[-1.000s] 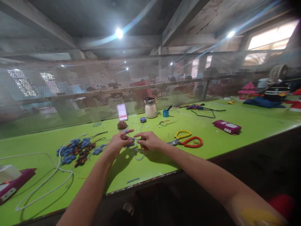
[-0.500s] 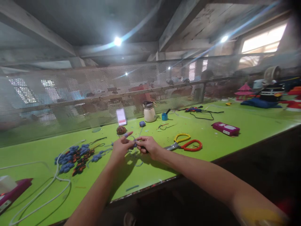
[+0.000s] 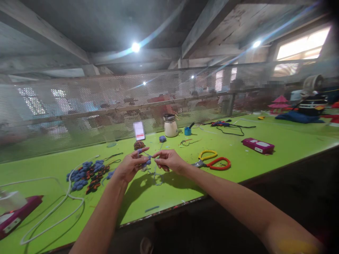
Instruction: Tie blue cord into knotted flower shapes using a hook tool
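Observation:
My left hand [image 3: 129, 165] pinches a small blue crocheted piece [image 3: 147, 161], with blue yarn wound over its raised forefinger. Close against it on the right, my right hand [image 3: 171, 161] has its fingers closed around a crochet hook, mostly hidden by the hand. Loose blue yarn [image 3: 159, 182] hangs in a loop below the hands. Beyond them lie a small ball of blue yarn [image 3: 162, 139] and a multicoloured yarn ball [image 3: 138, 145]. Left of my hands, blue crocheted flowers [image 3: 79, 184] lie beside dark orange-and-black ones [image 3: 94, 183].
Scissors [image 3: 219, 163] with yellow and red handles lie right of my hands. Farther back stand a phone [image 3: 139, 131], a cream jar [image 3: 171, 128] and a blue pot [image 3: 188, 131]. A white cable [image 3: 50, 215] loops at left. A purple box [image 3: 258, 145] sits at right.
Both hands have drawn slightly apart, and the left has turned and moved a little left with the crocheted piece. The view has shifted slightly.

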Demonstrator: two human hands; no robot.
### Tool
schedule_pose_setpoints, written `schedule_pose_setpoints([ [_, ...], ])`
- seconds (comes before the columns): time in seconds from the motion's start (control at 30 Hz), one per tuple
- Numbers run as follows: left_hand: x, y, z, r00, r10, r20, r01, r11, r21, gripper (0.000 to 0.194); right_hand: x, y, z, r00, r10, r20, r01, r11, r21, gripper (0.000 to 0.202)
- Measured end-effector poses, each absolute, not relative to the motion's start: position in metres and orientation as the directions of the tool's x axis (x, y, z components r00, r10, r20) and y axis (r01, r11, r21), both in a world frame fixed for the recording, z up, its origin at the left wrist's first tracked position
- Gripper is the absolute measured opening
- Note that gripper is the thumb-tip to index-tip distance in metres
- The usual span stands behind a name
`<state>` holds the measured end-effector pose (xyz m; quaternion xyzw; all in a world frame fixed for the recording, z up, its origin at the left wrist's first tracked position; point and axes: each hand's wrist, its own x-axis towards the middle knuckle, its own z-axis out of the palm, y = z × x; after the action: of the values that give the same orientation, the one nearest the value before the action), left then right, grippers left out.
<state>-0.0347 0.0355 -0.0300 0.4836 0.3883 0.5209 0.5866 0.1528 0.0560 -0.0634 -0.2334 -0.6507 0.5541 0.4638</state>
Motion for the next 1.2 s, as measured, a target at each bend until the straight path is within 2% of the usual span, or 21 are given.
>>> schedule_pose_setpoints([
  [0.5, -0.038, 0.032, -0.026, 0.230, 0.968, 0.099, -0.261, -0.037, 0.965, 0.057, 0.166, 0.064, -0.058, -0.498, 0.751, 0.433, -0.122, 0.434, -0.893, 0.028],
  [0.97, -0.038, 0.030, -0.024, 0.192, 0.978, 0.082, -0.272, -0.028, 0.962, 0.048, 0.171, 0.066, -0.055, -0.527, 0.742, 0.414, -0.068, 0.449, -0.891, 0.031],
  [1.2, -0.038, 0.031, -0.024, 0.190, 0.980, 0.066, -0.274, -0.011, 0.962, 0.047, 0.172, 0.064, -0.054, -0.541, 0.743, 0.394, -0.095, 0.411, -0.907, 0.031],
])
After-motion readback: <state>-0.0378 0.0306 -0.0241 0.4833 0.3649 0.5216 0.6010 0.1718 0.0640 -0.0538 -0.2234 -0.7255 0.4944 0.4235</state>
